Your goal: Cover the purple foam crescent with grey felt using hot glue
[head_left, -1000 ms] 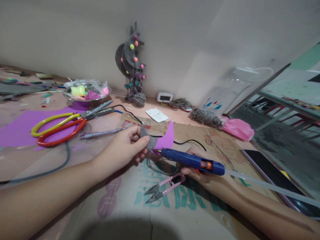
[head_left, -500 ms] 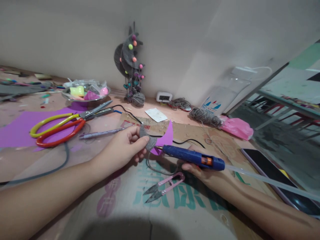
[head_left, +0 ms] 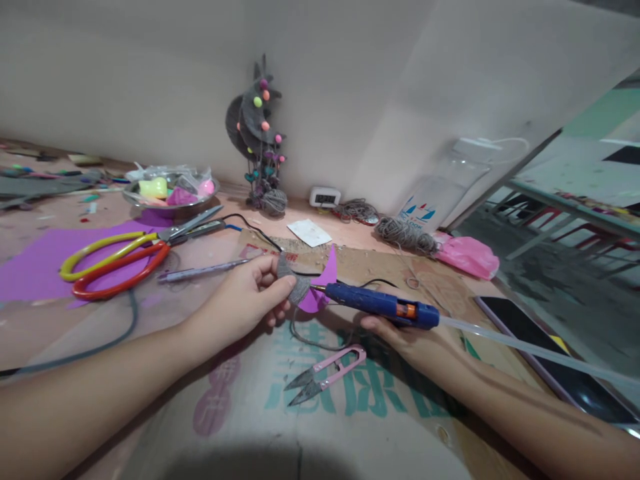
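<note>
My left hand [head_left: 265, 287] pinches a purple crescent-shaped piece [head_left: 327, 270], its near end wrapped in grey yarn [head_left: 300, 288]. In my right hand [head_left: 390, 333] is a blue hot glue gun [head_left: 370, 300] with a long clear glue stick [head_left: 500, 340] coming out of its back. The gun's nozzle touches or nearly touches the purple piece by the edge of the wrapped part. Most of my right fingers are hidden under the gun. A strand of grey yarn loops below the piece, near pink thread snips [head_left: 330, 373] lying on the cardboard.
Scissors with yellow and red handles [head_left: 120, 263] lie on purple sheet [head_left: 35, 257] at left, beside a pen [head_left: 200, 270]. A metal bowl [head_left: 170, 207], a yarn moon ornament [head_left: 257, 127], a small timer [head_left: 325, 197], a bottle [head_left: 445, 183] and a phone [head_left: 550, 353] surround the cardboard.
The view has shifted slightly. The glue gun's nozzle has moved a little along the purple piece, close to the yarn edge. Both hands keep their hold.
</note>
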Demonstrator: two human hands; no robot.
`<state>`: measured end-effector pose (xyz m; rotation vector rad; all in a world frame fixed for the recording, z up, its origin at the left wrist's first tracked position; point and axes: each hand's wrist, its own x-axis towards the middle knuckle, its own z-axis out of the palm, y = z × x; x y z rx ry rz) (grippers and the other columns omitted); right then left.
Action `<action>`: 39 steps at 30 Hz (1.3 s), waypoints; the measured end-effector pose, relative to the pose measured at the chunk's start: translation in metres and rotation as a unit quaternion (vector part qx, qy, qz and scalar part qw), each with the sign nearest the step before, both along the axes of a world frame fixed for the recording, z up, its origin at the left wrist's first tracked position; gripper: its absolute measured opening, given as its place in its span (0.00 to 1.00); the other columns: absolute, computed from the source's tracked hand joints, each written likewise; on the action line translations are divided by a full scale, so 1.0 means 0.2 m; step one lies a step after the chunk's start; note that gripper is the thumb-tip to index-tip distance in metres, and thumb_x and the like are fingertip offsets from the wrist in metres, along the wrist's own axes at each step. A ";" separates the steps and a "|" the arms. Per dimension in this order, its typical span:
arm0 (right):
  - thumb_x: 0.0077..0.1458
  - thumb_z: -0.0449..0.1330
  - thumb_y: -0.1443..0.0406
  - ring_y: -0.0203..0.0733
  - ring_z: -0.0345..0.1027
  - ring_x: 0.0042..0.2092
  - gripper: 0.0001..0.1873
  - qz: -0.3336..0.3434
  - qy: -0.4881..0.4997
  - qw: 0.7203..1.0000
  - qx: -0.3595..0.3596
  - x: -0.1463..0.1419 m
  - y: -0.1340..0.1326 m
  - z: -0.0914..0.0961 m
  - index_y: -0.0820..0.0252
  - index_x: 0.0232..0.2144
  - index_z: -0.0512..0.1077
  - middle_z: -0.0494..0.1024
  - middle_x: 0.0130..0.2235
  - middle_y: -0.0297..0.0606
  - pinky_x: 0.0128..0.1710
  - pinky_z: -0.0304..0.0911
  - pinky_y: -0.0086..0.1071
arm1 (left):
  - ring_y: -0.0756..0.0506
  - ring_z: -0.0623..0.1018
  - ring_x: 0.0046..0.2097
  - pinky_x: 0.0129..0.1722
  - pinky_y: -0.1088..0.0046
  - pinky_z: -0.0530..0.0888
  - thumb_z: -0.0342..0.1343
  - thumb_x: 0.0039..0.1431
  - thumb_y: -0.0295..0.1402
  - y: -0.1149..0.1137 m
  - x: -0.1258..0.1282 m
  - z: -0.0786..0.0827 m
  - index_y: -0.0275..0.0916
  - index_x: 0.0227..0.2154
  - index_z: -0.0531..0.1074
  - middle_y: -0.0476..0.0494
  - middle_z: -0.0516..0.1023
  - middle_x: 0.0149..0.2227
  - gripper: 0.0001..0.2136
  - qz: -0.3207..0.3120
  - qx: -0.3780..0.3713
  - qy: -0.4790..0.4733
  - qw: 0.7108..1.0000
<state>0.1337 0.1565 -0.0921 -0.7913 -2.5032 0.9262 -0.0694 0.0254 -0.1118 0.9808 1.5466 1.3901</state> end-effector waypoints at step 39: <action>0.59 0.56 0.60 0.42 0.69 0.43 0.16 -0.067 -0.079 0.994 -0.031 -0.65 0.67 0.03 0.65 0.46 0.68 0.71 0.45 0.40 0.41 0.68 0.40 | 0.54 0.66 0.17 0.16 0.82 0.62 0.51 0.56 0.37 0.02 0.01 0.00 0.40 0.24 0.60 0.56 0.67 0.16 0.09 -0.027 0.051 0.058 0.997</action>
